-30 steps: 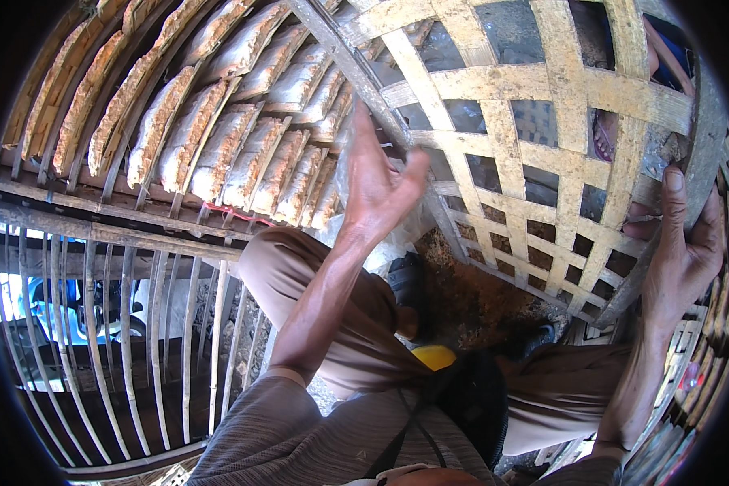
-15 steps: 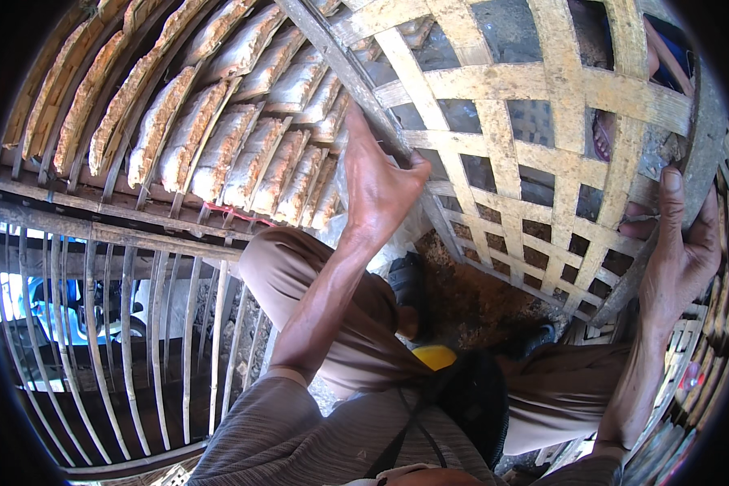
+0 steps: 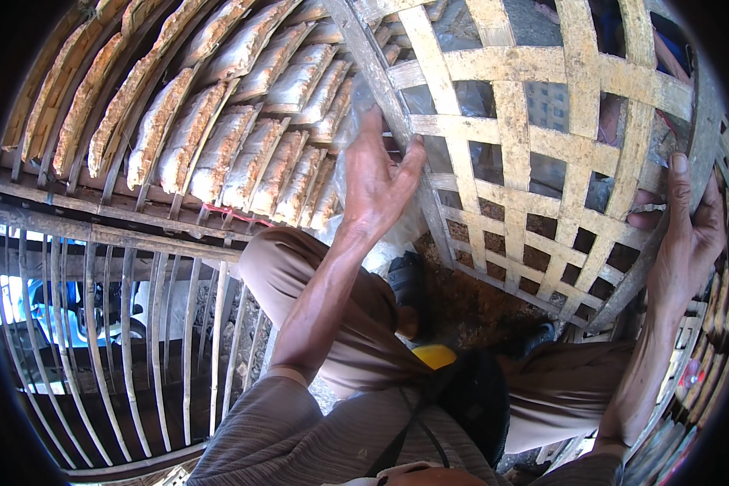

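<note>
A lattice rack of flat, pale bamboo strips (image 3: pixel 581 77) in a grey wooden frame stands tilted before me, held by both hands. My left hand (image 3: pixel 374 186) is closed on its left rail (image 3: pixel 370 66), thumb on the near side and fingers partly hidden behind. Around the right rail my right hand (image 3: pixel 688 223) is wrapped, its thumb lying along the wood and fingertips showing behind. Just left of my left hand lie rows of overlapping whitish slabs with rough orange-brown edges (image 3: pixel 228 154); what they are I cannot tell. Clear plastic sheeting (image 3: pixel 397 227) hangs by my left wrist.
A slatted bamboo rail (image 3: pixel 125 324) runs along the left, with a blue vehicle (image 3: pixel 53 316) beyond it. My bent knee (image 3: pixel 287 255) is close to the slabs. Brown, littered ground (image 3: pixel 454 296) lies below the rack. More bamboo slats (image 3: pixel 717 340) stand at the right.
The rack's left rail has shifted a little to the right at the top, and my left hand has moved right with it. My right hand has moved only slightly.
</note>
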Demonstrator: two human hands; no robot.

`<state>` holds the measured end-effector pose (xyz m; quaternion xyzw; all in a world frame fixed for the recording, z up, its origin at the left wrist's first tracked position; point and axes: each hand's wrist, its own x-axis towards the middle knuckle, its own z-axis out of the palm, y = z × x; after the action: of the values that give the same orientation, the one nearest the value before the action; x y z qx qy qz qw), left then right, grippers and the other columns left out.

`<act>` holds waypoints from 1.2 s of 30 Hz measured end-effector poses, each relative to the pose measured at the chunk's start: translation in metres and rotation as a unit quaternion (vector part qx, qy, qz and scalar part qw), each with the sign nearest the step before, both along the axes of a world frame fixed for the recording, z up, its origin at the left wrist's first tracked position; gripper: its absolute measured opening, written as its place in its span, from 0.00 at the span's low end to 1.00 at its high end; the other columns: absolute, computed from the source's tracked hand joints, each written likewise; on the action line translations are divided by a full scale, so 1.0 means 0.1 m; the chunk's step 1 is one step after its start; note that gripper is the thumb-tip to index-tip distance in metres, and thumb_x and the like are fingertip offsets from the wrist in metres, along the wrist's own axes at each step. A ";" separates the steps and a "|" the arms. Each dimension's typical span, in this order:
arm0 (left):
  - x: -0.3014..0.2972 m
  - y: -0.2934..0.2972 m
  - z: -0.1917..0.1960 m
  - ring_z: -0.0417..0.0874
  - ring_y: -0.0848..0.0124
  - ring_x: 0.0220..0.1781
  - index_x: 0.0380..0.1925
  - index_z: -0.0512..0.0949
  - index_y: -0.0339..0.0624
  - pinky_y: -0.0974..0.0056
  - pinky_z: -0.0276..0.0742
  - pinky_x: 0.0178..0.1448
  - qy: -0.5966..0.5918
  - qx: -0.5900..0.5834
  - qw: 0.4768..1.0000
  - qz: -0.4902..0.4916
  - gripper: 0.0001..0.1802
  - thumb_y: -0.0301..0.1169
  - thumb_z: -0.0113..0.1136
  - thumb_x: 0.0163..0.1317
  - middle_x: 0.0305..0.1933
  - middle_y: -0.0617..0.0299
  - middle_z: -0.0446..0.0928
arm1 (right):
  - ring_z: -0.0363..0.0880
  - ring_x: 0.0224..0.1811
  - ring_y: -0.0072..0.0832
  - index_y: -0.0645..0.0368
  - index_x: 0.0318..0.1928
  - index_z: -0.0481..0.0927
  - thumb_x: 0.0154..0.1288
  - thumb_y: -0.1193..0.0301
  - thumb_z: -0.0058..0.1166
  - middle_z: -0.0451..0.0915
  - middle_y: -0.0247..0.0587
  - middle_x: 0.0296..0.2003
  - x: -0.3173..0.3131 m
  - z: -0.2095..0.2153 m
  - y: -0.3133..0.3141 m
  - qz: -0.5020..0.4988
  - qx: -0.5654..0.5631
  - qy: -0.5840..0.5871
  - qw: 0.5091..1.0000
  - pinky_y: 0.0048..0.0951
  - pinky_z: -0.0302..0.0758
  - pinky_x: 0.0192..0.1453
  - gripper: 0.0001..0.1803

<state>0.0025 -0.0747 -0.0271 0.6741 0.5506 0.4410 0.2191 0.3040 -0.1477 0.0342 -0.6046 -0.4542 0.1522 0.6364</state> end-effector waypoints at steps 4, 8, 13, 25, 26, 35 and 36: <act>-0.02 0.00 0.01 0.91 0.64 0.38 0.66 0.70 0.29 0.62 0.88 0.37 -0.002 0.027 0.999 0.028 0.27 0.20 0.60 0.66 0.53 0.40 0.85 | 0.85 0.28 0.20 0.62 0.57 0.85 0.74 0.62 0.67 0.88 0.36 0.38 0.01 0.01 0.00 0.007 -0.006 0.001 1.000 0.17 0.79 0.26 0.19; 0.08 -0.03 0.09 0.92 0.59 0.46 0.68 0.71 0.35 0.61 0.93 0.43 0.002 0.103 0.994 0.035 0.28 0.21 0.62 0.68 0.60 0.41 0.79 | 0.85 0.28 0.20 0.62 0.56 0.85 0.74 0.62 0.67 0.88 0.36 0.38 -0.03 0.01 -0.02 0.010 -0.007 0.006 1.000 0.18 0.79 0.25 0.19; -0.03 -0.01 0.04 0.93 0.58 0.50 0.62 0.79 0.42 0.61 0.92 0.44 0.120 0.103 0.987 0.033 0.23 0.22 0.65 0.66 0.60 0.45 0.78 | 0.85 0.28 0.20 0.62 0.56 0.85 0.74 0.62 0.67 0.88 0.36 0.37 -0.07 0.04 -0.05 0.003 -0.012 -0.005 1.000 0.18 0.79 0.25 0.19; 0.02 -0.08 0.02 0.89 0.62 0.37 0.44 0.91 0.52 0.58 0.85 0.37 0.282 0.168 0.936 0.125 0.13 0.32 0.74 0.57 0.50 0.56 0.84 | 0.87 0.29 0.21 0.62 0.56 0.85 0.75 0.63 0.66 0.89 0.40 0.40 -0.05 0.00 -0.06 0.029 -0.017 -0.016 0.999 0.20 0.81 0.26 0.18; -0.01 -0.05 -0.01 0.89 0.63 0.36 0.43 0.92 0.52 0.59 0.85 0.36 0.269 0.179 0.938 0.123 0.12 0.32 0.75 0.57 0.48 0.57 0.85 | 0.87 0.29 0.22 0.62 0.56 0.85 0.75 0.63 0.66 0.89 0.40 0.40 -0.05 0.00 -0.06 0.031 -0.015 -0.017 0.999 0.20 0.81 0.26 0.18; -0.07 -0.03 -0.04 0.89 0.62 0.29 0.35 0.90 0.50 0.58 0.85 0.32 0.293 0.220 0.923 0.116 0.03 0.31 0.73 0.61 0.41 0.64 0.87 | 0.88 0.30 0.23 0.62 0.58 0.83 0.75 0.62 0.66 0.89 0.40 0.41 -0.10 0.00 -0.09 0.046 -0.019 -0.040 0.998 0.20 0.83 0.27 0.20; -0.06 -0.04 -0.04 0.89 0.61 0.29 0.34 0.89 0.50 0.57 0.84 0.32 0.304 0.219 0.919 0.122 0.02 0.31 0.72 0.61 0.40 0.65 0.87 | 0.89 0.31 0.24 0.62 0.59 0.83 0.76 0.61 0.65 0.88 0.39 0.41 -0.08 -0.02 -0.11 0.045 -0.026 -0.051 0.997 0.21 0.83 0.27 0.21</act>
<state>-0.0036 -0.0783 -0.0315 0.7346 0.5584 0.3473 -0.1674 0.2961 -0.1587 0.0324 -0.6069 -0.5087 0.1613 0.5889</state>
